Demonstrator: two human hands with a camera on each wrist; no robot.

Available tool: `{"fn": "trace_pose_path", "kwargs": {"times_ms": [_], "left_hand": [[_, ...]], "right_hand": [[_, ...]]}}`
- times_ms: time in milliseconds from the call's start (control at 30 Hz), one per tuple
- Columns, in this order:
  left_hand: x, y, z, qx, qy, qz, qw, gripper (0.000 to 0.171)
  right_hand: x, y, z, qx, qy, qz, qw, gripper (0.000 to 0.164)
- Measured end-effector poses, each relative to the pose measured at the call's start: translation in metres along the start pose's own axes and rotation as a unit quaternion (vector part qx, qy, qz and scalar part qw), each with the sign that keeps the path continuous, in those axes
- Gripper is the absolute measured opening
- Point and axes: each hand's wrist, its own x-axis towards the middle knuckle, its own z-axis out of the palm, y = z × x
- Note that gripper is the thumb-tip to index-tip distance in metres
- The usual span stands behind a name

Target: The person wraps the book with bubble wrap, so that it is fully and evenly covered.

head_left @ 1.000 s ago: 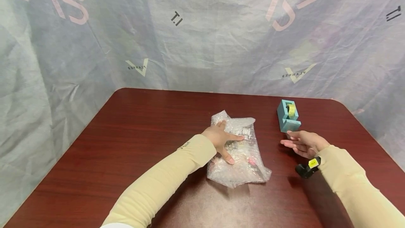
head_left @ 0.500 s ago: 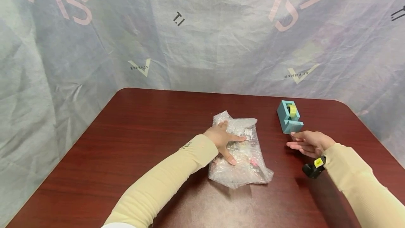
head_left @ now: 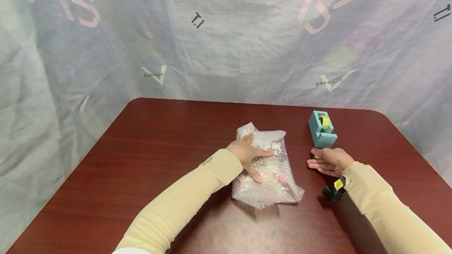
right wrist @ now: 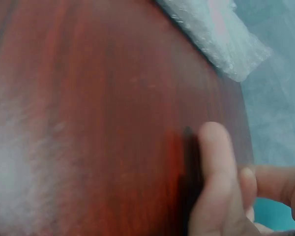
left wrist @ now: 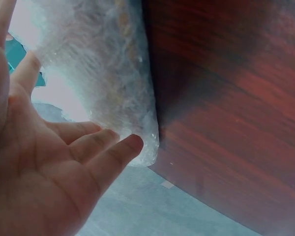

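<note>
A bubble-wrap parcel (head_left: 265,195) lies on the table, with pink and other pale contents showing faintly through it. My left hand (head_left: 247,154) rests on its left half, fingers spread wide; the left wrist view shows the straight fingers against the wrap (left wrist: 98,59). To the parcel's right, my right hand (head_left: 330,160) hovers just in front of a blue tape dispenser (head_left: 323,138) with a yellow roll. Thumb and forefinger meet in the right wrist view, pinching what looks like a piece of clear tape, barely visible. The other right fingers are extended.
The dark red wooden table (head_left: 169,128) reaches back to a grey printed cloth (head_left: 219,58). A black wrist camera (head_left: 333,191) hangs below my right wrist, close above the tabletop.
My right hand shifts slightly right, then moves left from the dispenser's front toward the parcel. A sheen on the dispenser's front is gone. My left hand stays on the parcel.
</note>
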Motion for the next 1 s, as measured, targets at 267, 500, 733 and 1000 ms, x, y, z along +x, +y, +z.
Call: {"fn": "trace_pose_path", "kwargs": {"times_ms": [267,500,733,1000], "left_hand": [[-0.002,0.000,0.000,-0.001,0.002,-0.002,1.0000,0.091],[0.000,0.000,-0.002,-0.004,0.000,-0.002,1.0000,0.090],[0.001,0.000,-0.003,-0.011,-0.004,-0.005,0.9999,0.090],[0.000,-0.001,-0.003,-0.016,0.002,-0.004,0.9999,0.090]], "right_hand": [[-0.005,-0.004,-0.001,0.038,-0.015,0.010,0.999,0.018],[-0.019,-0.021,-0.010,0.031,-0.017,-0.023,0.999,0.016],[-0.033,-0.042,0.011,-0.053,-0.019,-0.062,0.997,0.029],[-0.032,-0.057,0.054,-0.127,-0.029,-0.102,0.986,0.043]]}}
